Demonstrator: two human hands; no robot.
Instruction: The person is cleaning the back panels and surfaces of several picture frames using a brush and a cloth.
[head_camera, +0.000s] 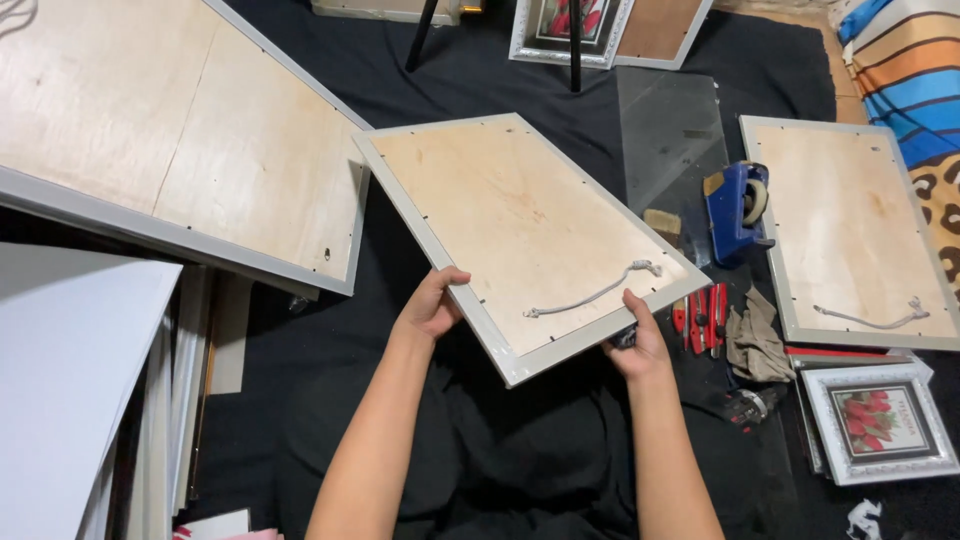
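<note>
Both hands hold a frame (525, 235) back-side up, tilted, at the centre of the view over a black cloth (470, 60). The left hand (432, 305) grips the frame's edge at 7 o'clock, fingers curled over the grey rim. The right hand (640, 340) clasps the near corner at 5 o'clock, thumb on the plywood back, just beside a cord (595, 293) fixed across the back. A larger frame (150, 130) lies at 10 o'clock, also back up. At 3 o'clock sits a blue tape dispenser (737, 212) on a glass sheet (665, 125), with another frame back (850, 230) beyond it. Red tools (702, 318) and a rag (755, 338) lie near the right hand. A flower picture (880, 423) rests at 4 o'clock. White boards (70, 380) stack at 8 o'clock.
</note>
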